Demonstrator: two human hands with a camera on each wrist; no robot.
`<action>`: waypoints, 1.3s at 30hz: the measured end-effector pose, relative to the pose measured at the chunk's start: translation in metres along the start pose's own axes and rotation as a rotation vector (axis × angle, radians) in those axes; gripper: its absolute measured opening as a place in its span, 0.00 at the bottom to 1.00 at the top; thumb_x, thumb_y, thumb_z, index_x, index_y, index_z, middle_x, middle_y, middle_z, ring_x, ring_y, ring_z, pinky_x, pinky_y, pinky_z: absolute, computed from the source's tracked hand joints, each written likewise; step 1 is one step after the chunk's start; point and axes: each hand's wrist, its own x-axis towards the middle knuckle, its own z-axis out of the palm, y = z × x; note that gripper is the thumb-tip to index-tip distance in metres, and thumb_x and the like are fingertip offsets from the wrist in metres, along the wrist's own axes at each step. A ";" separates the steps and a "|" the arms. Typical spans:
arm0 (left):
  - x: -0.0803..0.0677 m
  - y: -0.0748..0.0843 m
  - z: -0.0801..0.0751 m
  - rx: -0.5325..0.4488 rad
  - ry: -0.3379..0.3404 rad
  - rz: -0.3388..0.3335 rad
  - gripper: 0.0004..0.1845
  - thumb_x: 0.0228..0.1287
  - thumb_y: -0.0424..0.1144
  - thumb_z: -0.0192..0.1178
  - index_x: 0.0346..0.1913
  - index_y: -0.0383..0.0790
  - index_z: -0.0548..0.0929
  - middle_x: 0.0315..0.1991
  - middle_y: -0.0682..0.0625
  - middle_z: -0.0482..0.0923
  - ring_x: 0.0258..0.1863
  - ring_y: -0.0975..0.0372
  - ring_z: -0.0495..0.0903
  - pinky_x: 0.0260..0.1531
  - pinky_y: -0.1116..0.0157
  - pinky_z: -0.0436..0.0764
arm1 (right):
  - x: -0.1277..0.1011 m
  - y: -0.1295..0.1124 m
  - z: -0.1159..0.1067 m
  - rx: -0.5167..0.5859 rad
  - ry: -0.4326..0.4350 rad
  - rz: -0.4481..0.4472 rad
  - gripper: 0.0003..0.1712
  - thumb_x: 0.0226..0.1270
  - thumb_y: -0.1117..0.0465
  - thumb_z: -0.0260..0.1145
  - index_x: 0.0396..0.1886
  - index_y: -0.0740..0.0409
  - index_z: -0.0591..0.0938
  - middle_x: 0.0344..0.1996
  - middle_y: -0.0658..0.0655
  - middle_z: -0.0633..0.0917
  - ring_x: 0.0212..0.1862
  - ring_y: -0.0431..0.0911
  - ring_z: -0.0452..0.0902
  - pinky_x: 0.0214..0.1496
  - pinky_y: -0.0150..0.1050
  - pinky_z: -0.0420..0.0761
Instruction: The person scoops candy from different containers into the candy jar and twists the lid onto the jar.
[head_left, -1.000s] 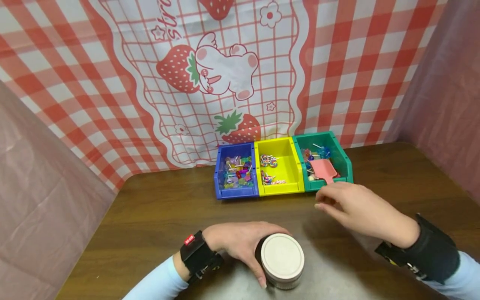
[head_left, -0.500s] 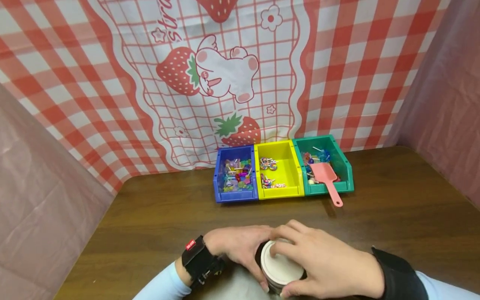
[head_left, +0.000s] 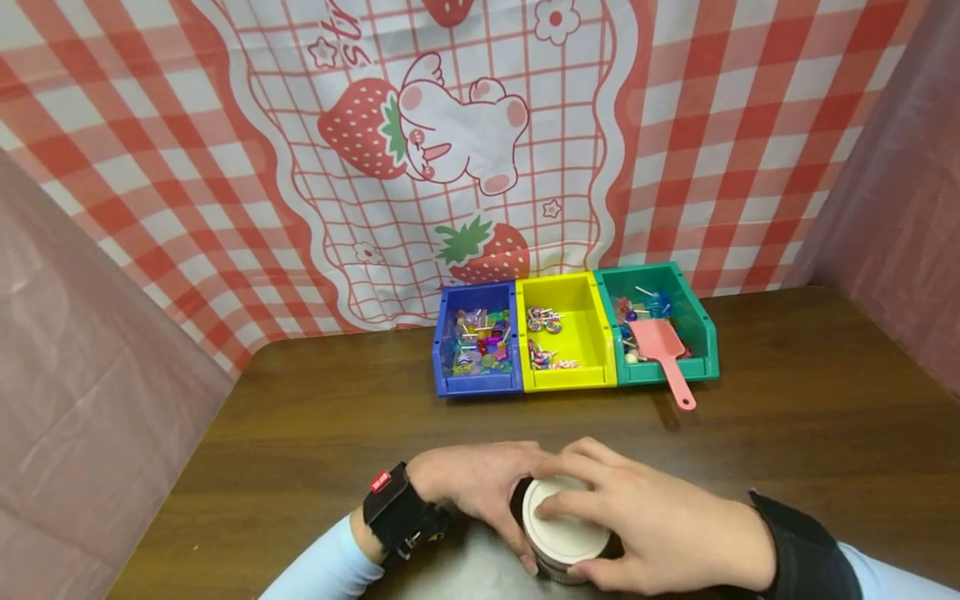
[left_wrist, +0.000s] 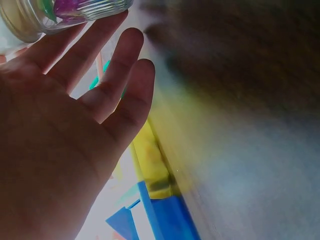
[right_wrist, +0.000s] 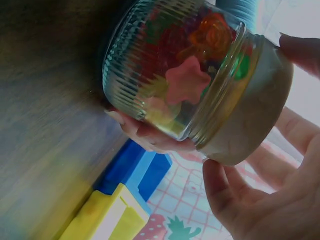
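Both hands (head_left: 570,517) grip jar (right_wrist: 175,80) between them

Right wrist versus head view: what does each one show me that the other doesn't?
Only the right wrist view shows the jar's ribbed glass wall and the colourful pieces inside, among them a pink star.

Only the head view shows the whole table, the blue bin, yellow bin, green bin and the pink scoop leaning out of the green one.

Both show the jar with its pale lid, the right hand gripping the lid, and the left hand steadying the jar.
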 end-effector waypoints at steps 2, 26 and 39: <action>0.000 0.000 0.000 -0.004 -0.002 -0.006 0.42 0.41 0.55 0.82 0.62 0.58 0.75 0.50 0.69 0.74 0.49 0.73 0.70 0.49 0.74 0.73 | -0.001 0.001 -0.001 0.008 0.002 -0.017 0.25 0.62 0.44 0.72 0.59 0.34 0.78 0.67 0.45 0.69 0.61 0.41 0.64 0.49 0.36 0.79; 0.002 -0.002 0.002 0.012 -0.008 0.030 0.43 0.44 0.55 0.80 0.65 0.57 0.72 0.54 0.69 0.73 0.50 0.73 0.69 0.51 0.74 0.71 | -0.002 0.000 0.008 -0.062 0.016 0.028 0.22 0.63 0.37 0.68 0.54 0.35 0.80 0.64 0.45 0.72 0.59 0.40 0.65 0.48 0.37 0.78; 0.001 0.000 0.003 0.022 -0.006 0.053 0.40 0.46 0.55 0.79 0.63 0.56 0.72 0.53 0.70 0.72 0.49 0.73 0.69 0.50 0.75 0.71 | -0.001 -0.016 0.020 -0.246 0.167 0.104 0.29 0.59 0.30 0.67 0.49 0.43 0.79 0.53 0.47 0.75 0.50 0.43 0.68 0.41 0.39 0.77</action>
